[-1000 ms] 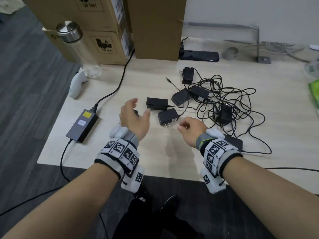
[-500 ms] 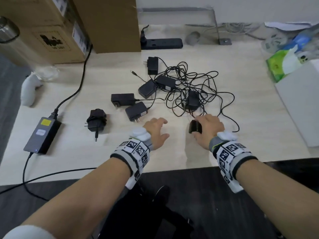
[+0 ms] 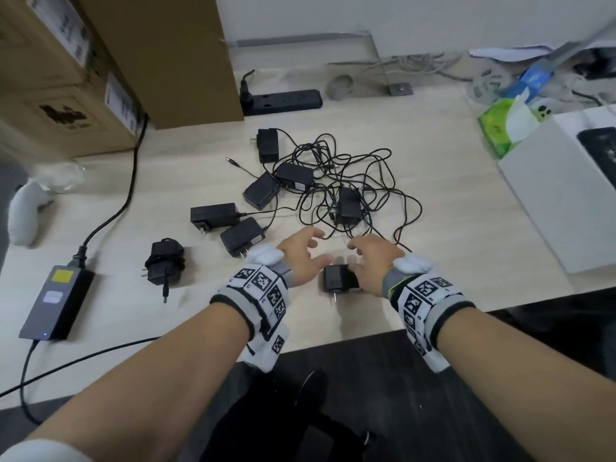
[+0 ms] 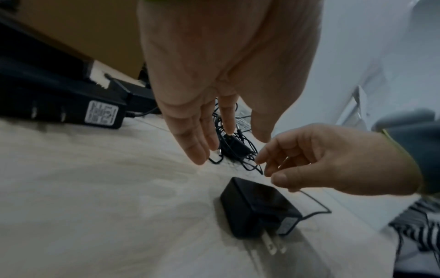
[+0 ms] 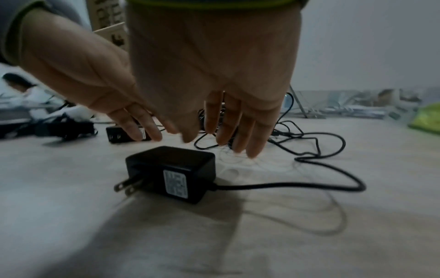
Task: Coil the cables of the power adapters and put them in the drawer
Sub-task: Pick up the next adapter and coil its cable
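Adapter (image 3: 340, 278) sits at desk (image 3: 466, 261) front edge between your hands, cable (image 5: 309, 185) trailing into tangle (image 3: 350, 181). Left hand (image 3: 301, 258) and right hand (image 3: 376, 261) both spread, holding nothing. Pin brick w/ left, draw cable free w/ right before coiling.

A pale wood-grain table (image 3: 450, 228) fills the scene under flat, even indoor light. Beyond the hands, a plain white wall (image 3: 433, 18) runs along its far edge, where a metal bracket (image 3: 398, 89) stands on a square foot. Far ahead and to the left of the hands, stacked cardboard boxes (image 3: 100, 61) rise from the table's back corner. Well off to the right sits a white box (image 3: 566, 201). Nearer than the hands, past the table's front edge, lies a dark wood-plank floor (image 3: 400, 395), which also shows at the far left.
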Motion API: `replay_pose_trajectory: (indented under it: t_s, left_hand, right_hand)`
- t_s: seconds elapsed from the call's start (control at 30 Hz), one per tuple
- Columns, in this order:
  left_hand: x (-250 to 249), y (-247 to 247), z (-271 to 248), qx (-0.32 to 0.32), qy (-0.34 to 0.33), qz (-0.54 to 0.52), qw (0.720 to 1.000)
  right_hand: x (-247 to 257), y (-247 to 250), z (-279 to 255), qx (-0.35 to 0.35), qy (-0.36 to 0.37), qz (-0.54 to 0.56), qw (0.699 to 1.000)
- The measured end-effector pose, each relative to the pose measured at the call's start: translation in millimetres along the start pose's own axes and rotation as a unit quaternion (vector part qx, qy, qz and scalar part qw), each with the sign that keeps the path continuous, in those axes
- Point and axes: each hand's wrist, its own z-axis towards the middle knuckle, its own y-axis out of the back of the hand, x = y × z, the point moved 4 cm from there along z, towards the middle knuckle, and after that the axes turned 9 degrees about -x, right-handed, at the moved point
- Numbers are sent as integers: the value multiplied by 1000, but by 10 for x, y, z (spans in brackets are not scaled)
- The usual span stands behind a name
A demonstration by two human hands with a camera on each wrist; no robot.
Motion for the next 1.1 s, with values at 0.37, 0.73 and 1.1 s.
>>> replay_pose_trajectory:
  t_s: [0.37, 0.73, 1.1]
  left_hand:
    - [28, -167, -88, 110, 7, 58, 992]
    - [-681, 840, 133, 64, -19, -240, 968]
    - [-1361, 1963, 307, -54, 24, -649, 759]
  right_hand:
    - [125, -203, -127, 57, 74, -46, 995]
    - [533, 1021, 142, -173, 163, 108, 965]
    - [517, 2209, 594, -302, 1, 384, 873]
